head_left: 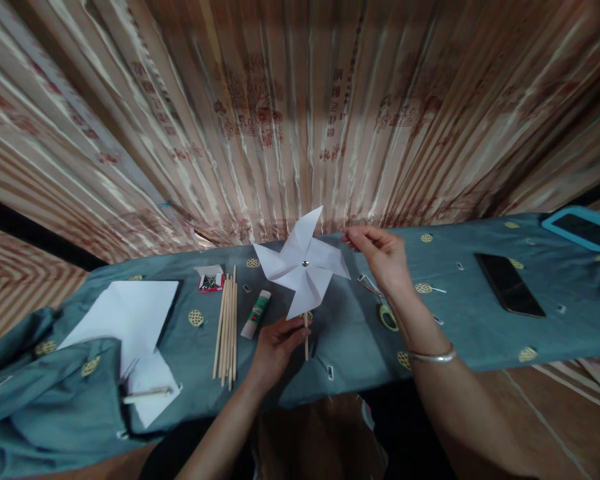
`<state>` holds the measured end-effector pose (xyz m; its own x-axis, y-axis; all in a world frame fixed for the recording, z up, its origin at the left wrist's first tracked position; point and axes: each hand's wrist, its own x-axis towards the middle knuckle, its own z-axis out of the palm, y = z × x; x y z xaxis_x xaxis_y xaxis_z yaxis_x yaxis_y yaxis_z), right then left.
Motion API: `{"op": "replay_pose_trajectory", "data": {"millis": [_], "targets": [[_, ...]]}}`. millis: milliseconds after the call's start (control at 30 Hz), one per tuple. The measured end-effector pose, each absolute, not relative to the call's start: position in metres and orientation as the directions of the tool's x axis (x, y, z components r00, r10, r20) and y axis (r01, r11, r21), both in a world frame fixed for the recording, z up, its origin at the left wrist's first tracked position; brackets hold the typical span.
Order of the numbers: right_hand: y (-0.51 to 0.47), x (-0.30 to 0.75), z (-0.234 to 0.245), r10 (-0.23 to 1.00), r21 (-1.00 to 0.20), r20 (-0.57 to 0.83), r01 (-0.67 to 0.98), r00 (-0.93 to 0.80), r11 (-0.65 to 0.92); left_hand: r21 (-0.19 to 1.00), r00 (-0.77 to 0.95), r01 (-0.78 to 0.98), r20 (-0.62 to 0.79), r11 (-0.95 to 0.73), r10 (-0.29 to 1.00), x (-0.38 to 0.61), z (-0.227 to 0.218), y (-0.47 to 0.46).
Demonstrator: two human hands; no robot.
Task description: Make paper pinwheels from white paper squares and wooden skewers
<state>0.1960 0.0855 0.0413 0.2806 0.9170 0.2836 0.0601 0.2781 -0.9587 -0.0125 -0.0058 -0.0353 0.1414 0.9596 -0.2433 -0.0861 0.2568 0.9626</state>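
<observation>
A white paper pinwheel with a metal pin at its centre stands upright on a thin wooden stick. My left hand grips that stick from below, just above the teal cloth. My right hand is raised beside the pinwheel's right blade, fingertips pinched together and close to its tip; whether they touch it I cannot tell. A silver bangle sits on my right wrist.
On the teal tablecloth lie a bundle of wooden sticks, a glue stick, a small box of pins, white paper sheets, a tape roll, a black phone and a blue-framed tablet. A striped curtain hangs behind.
</observation>
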Motion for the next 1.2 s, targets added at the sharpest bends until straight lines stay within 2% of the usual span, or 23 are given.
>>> {"op": "replay_pose_trajectory", "data": {"millis": [133, 267, 500, 667, 1200], "targets": [[0.075, 0.199, 0.030, 0.917, -0.968, 0.247, 0.035, 0.314, 0.249, 0.959, 0.122, -0.095, -0.255, 0.267, 0.959, -0.011, -0.031, -0.005], [0.066, 0.201, 0.026, 0.947, -0.978, 0.209, 0.066, 0.243, 0.199, 0.965, 0.124, -0.089, -0.235, 0.247, 0.964, -0.010, -0.028, -0.005], [0.067, 0.197, 0.024, 0.986, -0.996, 0.092, 0.011, 0.141, 0.091, 0.986, 0.101, -0.049, -0.155, 0.160, 0.983, -0.015, -0.034, 0.000], [0.066, 0.188, 0.020, 0.998, -0.999, 0.028, -0.024, 0.052, 0.030, 0.988, 0.065, -0.023, -0.148, 0.149, 0.987, -0.018, -0.036, 0.006], [0.054, 0.162, 0.014, 0.981, -0.998, -0.039, -0.040, -0.191, -0.047, 0.992, -0.021, -0.056, -0.112, 0.111, 0.993, -0.012, -0.033, 0.010]]}}
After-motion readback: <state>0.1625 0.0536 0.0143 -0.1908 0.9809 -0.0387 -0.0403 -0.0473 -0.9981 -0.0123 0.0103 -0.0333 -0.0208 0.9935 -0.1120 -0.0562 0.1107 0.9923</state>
